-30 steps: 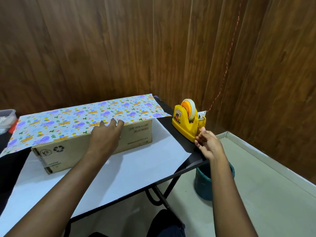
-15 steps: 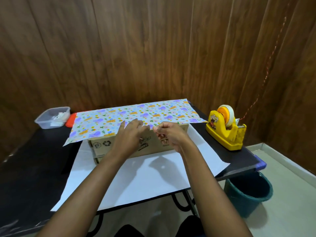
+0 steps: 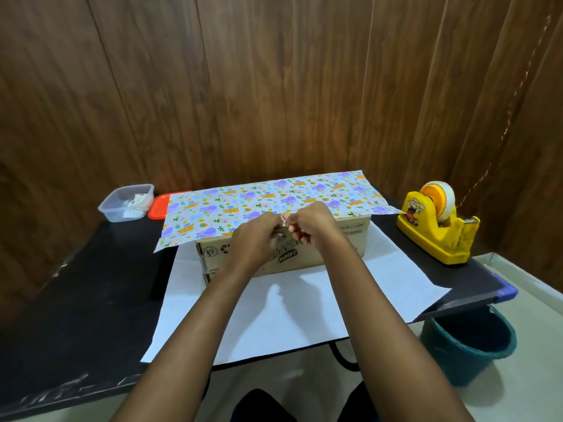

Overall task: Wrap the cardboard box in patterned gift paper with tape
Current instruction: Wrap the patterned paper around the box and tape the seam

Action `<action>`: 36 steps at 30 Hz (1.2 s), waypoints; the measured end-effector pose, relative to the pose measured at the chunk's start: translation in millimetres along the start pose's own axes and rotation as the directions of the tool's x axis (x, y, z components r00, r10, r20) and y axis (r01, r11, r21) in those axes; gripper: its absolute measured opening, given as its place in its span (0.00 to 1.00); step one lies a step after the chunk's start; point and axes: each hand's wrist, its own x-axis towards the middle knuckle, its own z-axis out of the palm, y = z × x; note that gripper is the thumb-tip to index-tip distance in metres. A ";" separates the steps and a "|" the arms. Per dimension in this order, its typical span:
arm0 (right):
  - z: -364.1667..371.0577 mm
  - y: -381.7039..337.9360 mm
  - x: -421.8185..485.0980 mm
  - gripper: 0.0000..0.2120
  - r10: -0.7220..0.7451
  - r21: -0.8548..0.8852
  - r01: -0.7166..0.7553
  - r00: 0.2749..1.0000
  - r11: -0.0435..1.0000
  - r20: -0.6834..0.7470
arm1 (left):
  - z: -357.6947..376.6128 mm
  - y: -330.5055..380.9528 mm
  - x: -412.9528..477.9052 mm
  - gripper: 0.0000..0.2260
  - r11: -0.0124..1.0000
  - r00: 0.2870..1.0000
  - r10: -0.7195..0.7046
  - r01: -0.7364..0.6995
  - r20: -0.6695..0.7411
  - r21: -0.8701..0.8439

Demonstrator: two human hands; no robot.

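Note:
A brown cardboard box (image 3: 350,248) lies lengthwise on the black table (image 3: 76,315). Patterned gift paper (image 3: 243,205) is folded over its top, and the paper's white underside (image 3: 289,312) spreads toward me. Both hands meet at the box's near top edge. My left hand (image 3: 256,236) and my right hand (image 3: 310,223) pinch a small clear piece of tape (image 3: 283,219) between their fingertips, right at the paper's edge. A yellow tape dispenser (image 3: 435,226) stands at the table's right end.
A clear plastic tub (image 3: 126,202) and an orange lid (image 3: 158,205) sit at the back left. A teal bucket (image 3: 469,339) stands on the floor under the table's right corner. Wooden wall panels close off the back and right.
My right hand left the tape dispenser and came to the box's top edge with a tape piece. My left hand, which pressed the paper flat, now pinches the tape too.

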 end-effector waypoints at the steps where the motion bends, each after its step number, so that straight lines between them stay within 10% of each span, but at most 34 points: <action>1: 3.1 -2.0 3.4 0.15 0.010 -0.049 -0.011 1.000 0.999 -0.023 | 0.9 -1.4 -0.1 0.07 1.000 1.000 -0.008 0.008 -0.010 -0.021; 18: 4.7 -2.3 13.7 0.18 0.048 -0.477 -0.110 0.989 0.872 -0.141 | 4.7 -5.5 0.2 0.08 0.993 0.998 -0.036 0.030 -0.056 -0.113; 28: 1.3 60.1 7.9 0.18 -0.157 -0.006 0.157 0.982 0.988 -0.104 | 2.5 -4.0 0.8 0.08 0.999 0.997 0.021 -0.024 -0.070 -0.046; 36: -4.3 81.2 21.9 0.20 -0.347 -0.400 0.265 0.926 0.877 -0.149 | -0.1 -3.3 0.5 0.07 0.999 0.997 0.042 -0.042 -0.066 0.010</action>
